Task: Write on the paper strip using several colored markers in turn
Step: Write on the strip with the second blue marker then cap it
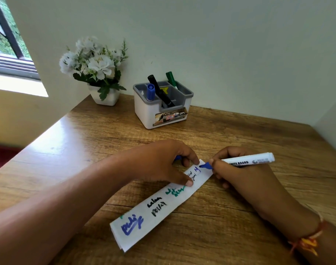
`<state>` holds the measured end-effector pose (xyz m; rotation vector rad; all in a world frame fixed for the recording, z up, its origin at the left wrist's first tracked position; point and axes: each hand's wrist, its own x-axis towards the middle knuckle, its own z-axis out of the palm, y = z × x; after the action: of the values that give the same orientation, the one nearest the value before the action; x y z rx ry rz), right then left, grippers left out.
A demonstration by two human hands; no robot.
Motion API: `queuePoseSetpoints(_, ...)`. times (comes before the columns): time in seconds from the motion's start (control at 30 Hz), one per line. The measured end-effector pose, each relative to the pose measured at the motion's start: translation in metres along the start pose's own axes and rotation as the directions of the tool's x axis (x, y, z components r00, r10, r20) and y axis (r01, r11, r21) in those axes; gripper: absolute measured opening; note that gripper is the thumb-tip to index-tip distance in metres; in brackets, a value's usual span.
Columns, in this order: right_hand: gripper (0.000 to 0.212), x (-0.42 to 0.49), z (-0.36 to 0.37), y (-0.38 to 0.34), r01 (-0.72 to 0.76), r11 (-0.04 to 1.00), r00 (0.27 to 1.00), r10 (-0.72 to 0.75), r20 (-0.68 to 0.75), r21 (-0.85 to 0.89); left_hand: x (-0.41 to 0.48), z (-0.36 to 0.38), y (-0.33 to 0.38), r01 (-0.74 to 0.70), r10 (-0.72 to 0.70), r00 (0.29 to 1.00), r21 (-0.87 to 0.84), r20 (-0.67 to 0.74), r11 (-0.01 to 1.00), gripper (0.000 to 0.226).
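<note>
Penwork under way at the far end of the paper strip (159, 203), laid flat and slanting across the wooden table (87, 140). Right hand (237, 175) wrapped round the white-barrelled marker (245, 161) in a writing pinch, fingers low near the blue nib for control. Nib right at the strip's far corner beside a blue mark; touching or just shy, too close to call.

Left hand (163, 163) bearing down with thumb and forefinger on the strip, most likely to stop any sliding under the stroke. Other fingers curled over a bit of blue, probably the blue cap (177, 157), kept handy for recapping.

Already 4 patches of writing: blue, black, green, small dark script. Little blank paper left, so probably close to done.

Well behind, white caddy (163, 119) holding 3 more: spare blue marker (150, 91), black marker (159, 90), green marker (171, 79), within reach for the next swap.
</note>
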<state>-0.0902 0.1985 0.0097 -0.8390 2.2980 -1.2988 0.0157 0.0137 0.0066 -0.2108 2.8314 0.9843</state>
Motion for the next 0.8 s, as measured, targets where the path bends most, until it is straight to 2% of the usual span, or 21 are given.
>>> queuePoseSetpoints(0.17, 0.006, 0.0001, 0.0037, 0.0, 0.009, 0.999, 1.0, -0.008, 0.01, -0.045, 0.0004, 0.0005, -0.0004, -0.006, 0.006, 1.0, 0.011, -0.007, 1.0, 0.052)
queuePoseSetpoints(0.8, 0.005, -0.0001, 0.0026, 0.0026, -0.022, 1.0, 0.998, 0.023, -0.054, 0.004, -0.0019, 0.0004, 0.0039, 0.013, -0.013, 1.0, 0.018, 0.001, 1.0, 0.053)
